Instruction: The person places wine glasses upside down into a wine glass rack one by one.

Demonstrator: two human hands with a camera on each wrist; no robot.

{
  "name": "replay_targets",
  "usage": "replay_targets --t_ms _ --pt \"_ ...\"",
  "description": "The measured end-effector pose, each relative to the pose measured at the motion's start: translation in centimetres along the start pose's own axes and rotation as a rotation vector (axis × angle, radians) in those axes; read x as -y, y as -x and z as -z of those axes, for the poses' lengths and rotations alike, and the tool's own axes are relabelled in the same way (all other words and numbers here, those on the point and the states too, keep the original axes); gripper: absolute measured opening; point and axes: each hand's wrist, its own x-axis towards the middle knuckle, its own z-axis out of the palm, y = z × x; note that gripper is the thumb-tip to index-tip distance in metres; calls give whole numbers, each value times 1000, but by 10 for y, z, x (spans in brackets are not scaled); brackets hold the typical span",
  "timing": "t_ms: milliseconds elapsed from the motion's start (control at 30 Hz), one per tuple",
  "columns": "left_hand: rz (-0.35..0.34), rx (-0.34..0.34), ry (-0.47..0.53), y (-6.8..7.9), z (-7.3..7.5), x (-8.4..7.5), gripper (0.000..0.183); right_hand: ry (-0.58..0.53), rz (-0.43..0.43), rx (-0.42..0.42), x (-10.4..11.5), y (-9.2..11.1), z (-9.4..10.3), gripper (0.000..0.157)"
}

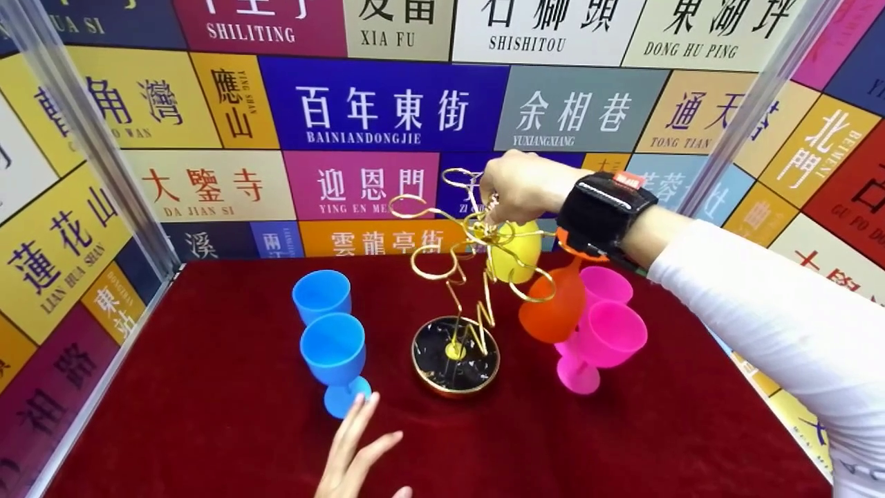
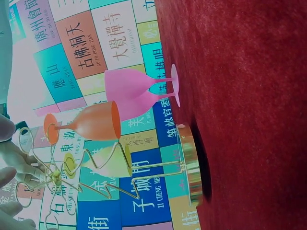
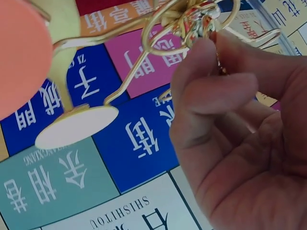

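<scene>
A gold wire goblet rack (image 1: pixel 455 277) with looped arms stands upright on a round black base (image 1: pixel 456 377). At its top, my right hand (image 1: pixel 529 185) pinches the shiny centre piece between thumb and fingers; the right wrist view shows this grip (image 3: pixel 230 105) closely. Two goblets hang upside down from the rack's loops: an orange goblet (image 1: pixel 553 304) on the right and a yellow goblet (image 1: pixel 520 254) behind. My left hand (image 1: pixel 352 449) is low in the head view, fingers spread and holding nothing. Its fingertips lie by the foot of the nearer blue goblet (image 1: pixel 334 349); whether they touch cannot be told.
Behind the nearer blue goblet stands another blue goblet (image 1: pixel 321 294). Two pink goblets, the front pink goblet (image 1: pixel 612 335) and the rear pink goblet (image 1: pixel 608 282), stand upright at the right. A dark red cloth (image 1: pixel 207 387) covers the table, with sign-printed walls (image 1: pixel 380 104) around it.
</scene>
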Motion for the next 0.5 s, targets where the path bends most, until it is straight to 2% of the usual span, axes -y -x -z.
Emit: replay_targets --t_ms 100,367,500 --pt "-1 -1 -11 0 1 0 43 21 26 -6 -1 -4 -1 33" --pt "19 -3 -26 0 3 -1 43 64 67 -67 -3 -13 -7 23" --pt "14 1 -21 -2 4 -1 43 64 61 -74 -3 -15 -11 25"
